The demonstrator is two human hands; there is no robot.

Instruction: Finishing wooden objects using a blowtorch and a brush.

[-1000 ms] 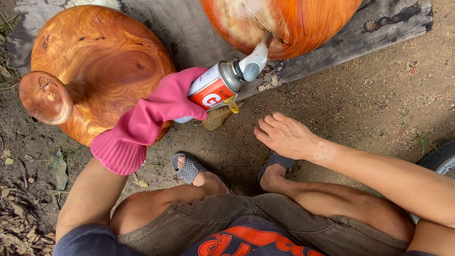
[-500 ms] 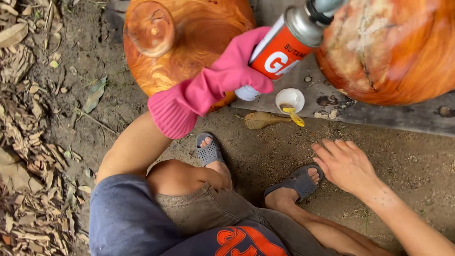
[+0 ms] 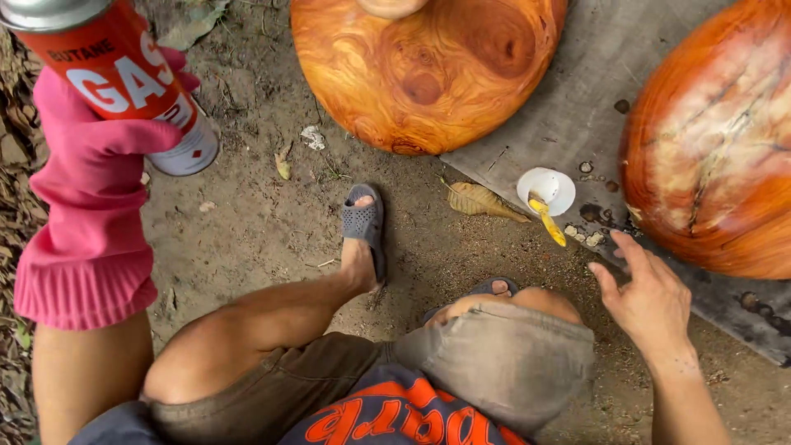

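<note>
Presently, as seen from the head camera:
Left hand [image 3: 99, 140]: in a pink rubber glove, closed round a red gas canister [image 3: 124, 82], raised at upper left over bare dirt.
Right hand [image 3: 647, 297]: bare, fingers spread, holding nothing; fingertips just beside the grey slab [image 3: 577, 99] edge.
Open room: dirt ground [image 3: 255, 222] between canister and slab.
Wooden pieces: two, glossy orange [image 3: 428, 70] [image 3: 713, 156].
White cup [image 3: 545, 189]: one, yellow stick inside.
Sandals: two.
</note>
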